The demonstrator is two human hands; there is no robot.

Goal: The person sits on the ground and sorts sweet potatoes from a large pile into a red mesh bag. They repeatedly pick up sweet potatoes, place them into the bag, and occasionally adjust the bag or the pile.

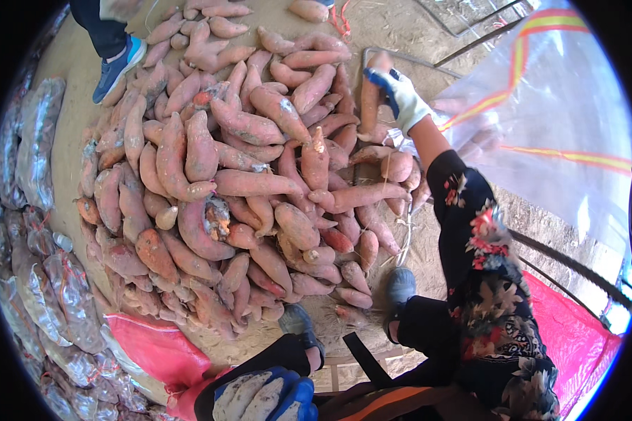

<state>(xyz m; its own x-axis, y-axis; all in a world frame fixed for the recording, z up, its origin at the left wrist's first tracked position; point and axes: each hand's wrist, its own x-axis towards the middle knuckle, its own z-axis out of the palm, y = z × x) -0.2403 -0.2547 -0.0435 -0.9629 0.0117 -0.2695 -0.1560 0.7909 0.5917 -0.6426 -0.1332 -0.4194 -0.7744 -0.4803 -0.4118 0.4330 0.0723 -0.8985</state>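
My right hand (403,100), in a white and blue work glove, grips a long sweet potato (369,108) beside the open end of a clear plastic bag (553,116) with red and yellow stripes. Several sweet potatoes show through the bag's film. A large heap of sweet potatoes (247,126) covers the ground before me; one bears a rotten, mouldy patch (217,218). My left hand (263,394), gloved the same way, is low in front of my body with its fingers together. Its palm side is hidden, so whatever it may touch cannot be seen.
Filled clear bags (37,142) are stacked along the left. A person's blue shoe (120,71) stands at the heap's far left edge. Pink mesh sacks (155,344) lie near my legs and at right. A metal frame (421,59) and a dark bar (569,266) border the bag.
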